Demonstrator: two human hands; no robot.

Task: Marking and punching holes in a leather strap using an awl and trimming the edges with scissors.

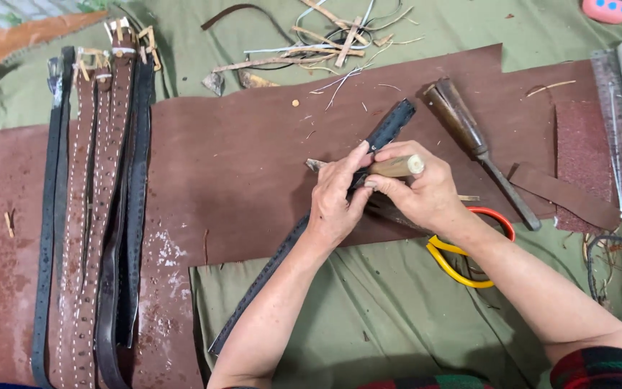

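Two bare forearms reach up from the bottom edge and meet over a big sheet of brown leather spread on a green cloth. Between them runs a long black strap, its long axis slanting from lower left, near the body, to upper right, where its free end lies flat on the leather past the fingers.

At the meeting point the left hand pinches the strap, thumb and fingers closed narrow around it. Just beside it, touching, the right hand is wrapped around a pale wooden tool handle, whose round butt sticks out toward the upper right; the working end is hidden under the fingers, so I cannot tell what it touches. Both hands sit at the same spot on the strap, with most of its length trailing back under the left forearm.

Right of the hands lie a dark-handled chisel and a loose brown strip. Orange-and-yellow scissors peek out under the right wrist. Far left, well apart, a row of finished belts lies side by side.
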